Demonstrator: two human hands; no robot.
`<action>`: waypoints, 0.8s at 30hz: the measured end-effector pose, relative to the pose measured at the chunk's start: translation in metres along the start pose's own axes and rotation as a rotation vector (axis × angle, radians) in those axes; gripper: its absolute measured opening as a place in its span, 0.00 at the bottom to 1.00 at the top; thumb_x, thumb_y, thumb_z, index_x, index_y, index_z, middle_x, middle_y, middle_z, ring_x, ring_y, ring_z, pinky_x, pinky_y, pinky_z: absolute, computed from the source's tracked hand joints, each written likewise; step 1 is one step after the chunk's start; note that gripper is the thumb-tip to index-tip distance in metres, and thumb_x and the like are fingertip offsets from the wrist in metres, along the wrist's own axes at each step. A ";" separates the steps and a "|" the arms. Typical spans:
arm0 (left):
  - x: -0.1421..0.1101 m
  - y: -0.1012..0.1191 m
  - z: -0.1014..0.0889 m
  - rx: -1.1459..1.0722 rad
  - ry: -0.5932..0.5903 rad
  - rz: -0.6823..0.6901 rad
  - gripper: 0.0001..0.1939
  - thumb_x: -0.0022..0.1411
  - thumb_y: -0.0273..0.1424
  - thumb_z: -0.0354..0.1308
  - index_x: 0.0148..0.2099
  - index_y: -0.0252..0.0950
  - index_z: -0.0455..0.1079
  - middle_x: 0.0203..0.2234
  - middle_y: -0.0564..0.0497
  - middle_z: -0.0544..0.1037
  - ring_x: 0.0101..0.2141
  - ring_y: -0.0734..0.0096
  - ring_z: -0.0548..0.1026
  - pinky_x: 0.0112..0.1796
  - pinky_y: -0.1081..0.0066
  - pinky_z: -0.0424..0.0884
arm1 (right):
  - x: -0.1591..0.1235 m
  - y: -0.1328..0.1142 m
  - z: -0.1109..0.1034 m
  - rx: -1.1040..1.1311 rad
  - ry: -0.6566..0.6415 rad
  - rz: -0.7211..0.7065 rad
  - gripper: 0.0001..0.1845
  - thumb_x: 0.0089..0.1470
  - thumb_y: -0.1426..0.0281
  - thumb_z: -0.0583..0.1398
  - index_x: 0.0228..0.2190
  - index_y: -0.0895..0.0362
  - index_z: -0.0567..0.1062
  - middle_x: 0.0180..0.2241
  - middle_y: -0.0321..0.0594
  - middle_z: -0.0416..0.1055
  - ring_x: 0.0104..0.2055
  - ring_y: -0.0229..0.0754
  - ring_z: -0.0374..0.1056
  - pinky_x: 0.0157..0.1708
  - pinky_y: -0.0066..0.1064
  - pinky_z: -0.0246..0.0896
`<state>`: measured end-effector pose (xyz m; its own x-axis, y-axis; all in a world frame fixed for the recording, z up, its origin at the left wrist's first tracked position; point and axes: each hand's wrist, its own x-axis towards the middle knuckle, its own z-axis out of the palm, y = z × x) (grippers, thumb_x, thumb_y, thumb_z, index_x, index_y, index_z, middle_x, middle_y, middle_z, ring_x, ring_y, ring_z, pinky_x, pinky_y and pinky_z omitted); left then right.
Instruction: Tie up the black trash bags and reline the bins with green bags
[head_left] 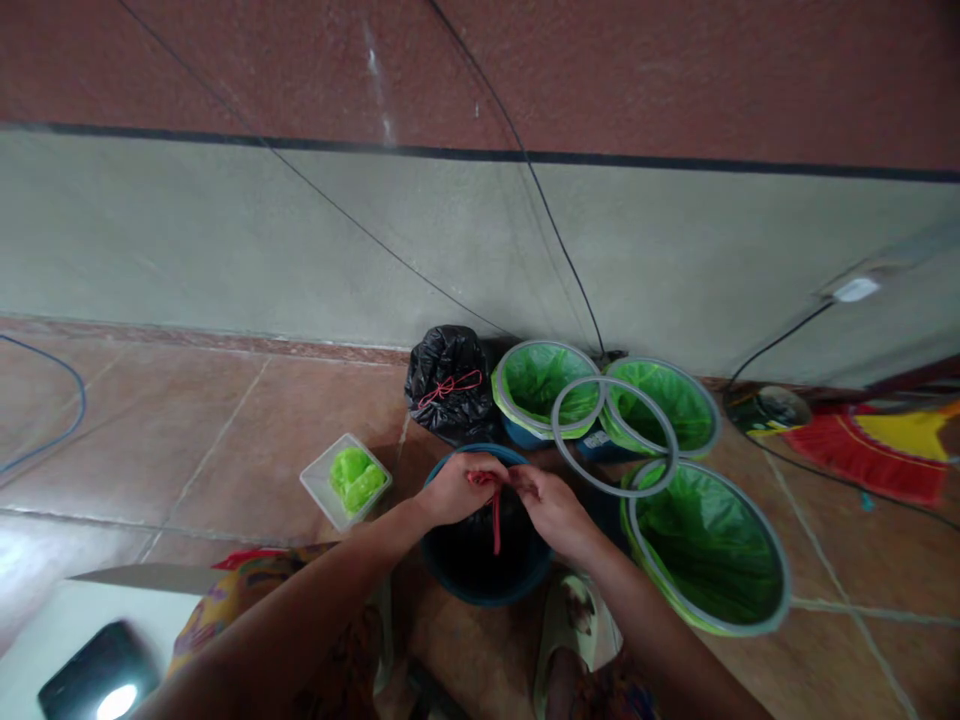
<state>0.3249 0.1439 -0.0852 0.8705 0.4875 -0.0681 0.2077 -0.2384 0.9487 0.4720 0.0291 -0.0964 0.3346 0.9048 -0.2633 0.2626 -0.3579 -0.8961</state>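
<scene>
My left hand (456, 489) and my right hand (553, 512) meet over a blue bin (525, 585) lined with a black bag. Both hands pinch a red string (496, 520), whose loose end hangs down into the bin's dark inside. The fingers of each hand are closed on the string at the bin's far rim. Just behind stands a tied black bag (448, 382) with a red string knotted round its top.
Three bins with green liners (540, 385) (664, 405) (709, 550) stand to the right, and a loose grey ring (616, 436) lies across them. A clear tub of green rolls (346, 480) sits at the left on the tiled floor. Cables run along the wall. My sandalled foot (568, 640) is below.
</scene>
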 end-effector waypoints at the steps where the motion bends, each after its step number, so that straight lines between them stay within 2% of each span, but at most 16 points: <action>1: 0.000 0.000 0.002 -0.002 0.031 0.014 0.13 0.53 0.19 0.52 0.35 0.34 0.77 0.30 0.50 0.79 0.32 0.71 0.75 0.36 0.74 0.69 | 0.001 -0.002 0.003 0.080 -0.027 0.017 0.16 0.48 0.80 0.57 0.34 0.51 0.80 0.34 0.37 0.78 0.38 0.43 0.71 0.44 0.34 0.64; 5: -0.001 0.000 0.007 -0.011 0.138 0.048 0.12 0.55 0.21 0.53 0.36 0.34 0.77 0.31 0.49 0.78 0.35 0.70 0.75 0.40 0.73 0.69 | -0.001 -0.013 0.010 0.284 -0.078 0.152 0.11 0.50 0.74 0.57 0.34 0.54 0.79 0.28 0.36 0.75 0.30 0.39 0.70 0.30 0.30 0.66; 9: -0.002 -0.001 0.011 -0.016 0.226 0.015 0.09 0.57 0.24 0.55 0.35 0.36 0.77 0.32 0.49 0.79 0.35 0.69 0.75 0.41 0.72 0.69 | -0.005 -0.022 0.009 0.380 -0.099 0.202 0.09 0.51 0.68 0.59 0.34 0.56 0.78 0.27 0.36 0.75 0.29 0.37 0.70 0.29 0.28 0.65; 15: -0.003 -0.003 0.013 0.007 0.258 -0.063 0.08 0.55 0.24 0.57 0.32 0.34 0.78 0.28 0.50 0.79 0.32 0.70 0.75 0.36 0.72 0.69 | -0.005 -0.017 0.008 0.421 -0.086 0.257 0.14 0.45 0.61 0.64 0.29 0.59 0.78 0.24 0.37 0.74 0.27 0.36 0.68 0.27 0.26 0.64; 19: -0.001 -0.008 0.013 -0.113 0.213 -0.122 0.05 0.54 0.26 0.59 0.31 0.33 0.77 0.25 0.51 0.78 0.27 0.73 0.73 0.31 0.74 0.68 | -0.003 -0.014 0.008 0.420 -0.092 0.286 0.15 0.41 0.61 0.65 0.29 0.59 0.77 0.24 0.36 0.73 0.26 0.35 0.68 0.26 0.26 0.64; 24: 0.002 -0.011 0.011 -0.249 0.111 -0.159 0.06 0.54 0.28 0.60 0.31 0.31 0.76 0.22 0.52 0.77 0.24 0.76 0.71 0.27 0.76 0.66 | -0.004 -0.013 0.008 0.352 -0.079 0.293 0.11 0.43 0.64 0.61 0.28 0.59 0.75 0.23 0.34 0.72 0.26 0.34 0.68 0.25 0.25 0.64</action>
<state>0.3296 0.1383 -0.0989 0.7787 0.5944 -0.2007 0.2100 0.0545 0.9762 0.4596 0.0322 -0.0866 0.2757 0.7966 -0.5379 -0.1603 -0.5137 -0.8429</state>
